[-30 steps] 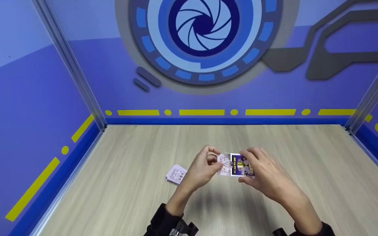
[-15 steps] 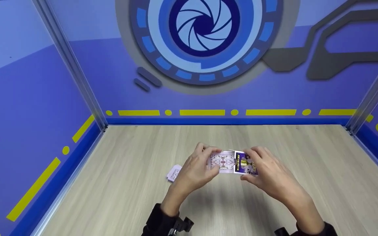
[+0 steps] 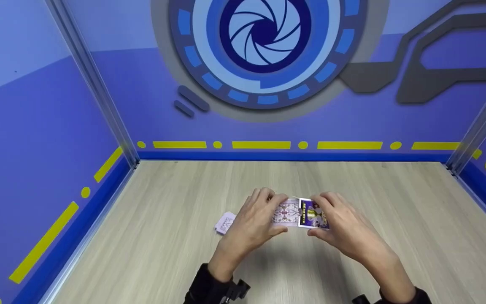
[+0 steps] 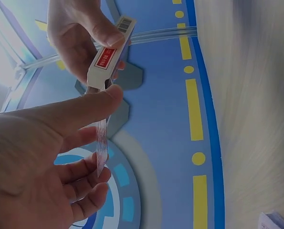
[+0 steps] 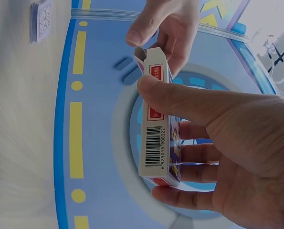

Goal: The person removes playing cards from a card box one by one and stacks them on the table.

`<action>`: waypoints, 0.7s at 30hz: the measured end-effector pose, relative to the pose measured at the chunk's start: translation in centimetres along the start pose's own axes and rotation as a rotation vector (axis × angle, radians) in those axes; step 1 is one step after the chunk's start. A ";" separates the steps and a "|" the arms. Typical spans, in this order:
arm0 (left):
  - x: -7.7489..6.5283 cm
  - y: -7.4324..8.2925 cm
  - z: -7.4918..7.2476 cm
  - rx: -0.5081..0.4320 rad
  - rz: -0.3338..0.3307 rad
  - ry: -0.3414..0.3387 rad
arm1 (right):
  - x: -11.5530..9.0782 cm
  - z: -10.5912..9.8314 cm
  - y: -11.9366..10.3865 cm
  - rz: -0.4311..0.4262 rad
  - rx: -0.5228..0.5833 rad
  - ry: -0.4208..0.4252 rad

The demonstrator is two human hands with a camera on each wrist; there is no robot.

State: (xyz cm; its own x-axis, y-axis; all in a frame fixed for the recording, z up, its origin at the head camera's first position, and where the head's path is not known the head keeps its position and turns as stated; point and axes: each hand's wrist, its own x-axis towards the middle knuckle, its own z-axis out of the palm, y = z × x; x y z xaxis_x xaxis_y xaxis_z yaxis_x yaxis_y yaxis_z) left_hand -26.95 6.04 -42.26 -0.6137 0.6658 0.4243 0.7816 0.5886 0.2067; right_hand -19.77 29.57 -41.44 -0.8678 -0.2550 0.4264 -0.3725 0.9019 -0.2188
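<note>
Head: left hand (image 3: 249, 223), fingers curled, holds patterned cards (image 3: 286, 212) at the mouth of a card box (image 3: 310, 214) gripped by right hand (image 3: 348, 223) above table (image 3: 163, 253); box's end hidden, card stack (image 3: 224, 223) partly covered | Left wrist: cards edge-on, count unclear; stack cut off | Right wrist: red label (image 5: 156, 112) partly covered

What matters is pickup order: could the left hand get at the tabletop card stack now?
Probably not: the left hand holds a card at the box, though nothing lies on the stack.
</note>
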 end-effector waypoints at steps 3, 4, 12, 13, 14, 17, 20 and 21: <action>-0.2 -0.4 -0.5 0.006 -0.001 -0.014 | 0.0 -0.1 0.1 0.009 0.005 -0.006; -0.3 -0.6 -0.7 0.005 -0.007 -0.018 | -0.1 -0.2 0.1 0.013 0.006 -0.006; -0.9 -2.9 -1.9 -0.029 -0.104 -0.032 | -0.3 -0.8 0.9 0.043 0.015 0.004; -1.0 -3.2 -2.0 -0.031 -0.126 -0.035 | -0.4 -0.9 1.0 0.046 0.016 0.003; -1.1 -3.5 -2.0 -0.033 -0.151 -0.039 | -0.4 -0.9 1.1 0.049 0.015 0.001; -1.3 -4.2 -2.0 -0.044 -0.230 -0.068 | -0.4 -1.0 1.3 0.062 0.015 -0.006; -1.4 -4.7 -2.0 -0.057 -0.314 -0.114 | -0.4 -1.0 1.6 0.067 0.017 -0.007; -1.4 -4.9 -1.9 -0.064 -0.339 -0.131 | -0.4 -1.0 1.7 0.068 0.016 -0.005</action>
State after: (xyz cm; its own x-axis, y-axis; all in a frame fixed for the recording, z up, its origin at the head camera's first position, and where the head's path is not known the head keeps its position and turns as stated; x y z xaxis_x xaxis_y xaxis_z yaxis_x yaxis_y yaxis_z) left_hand -29.71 1.35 -42.14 -0.8450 0.4932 0.2067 0.5341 0.7590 0.3724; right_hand -19.70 31.51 -41.16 -0.8930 -0.1946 0.4059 -0.3175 0.9115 -0.2616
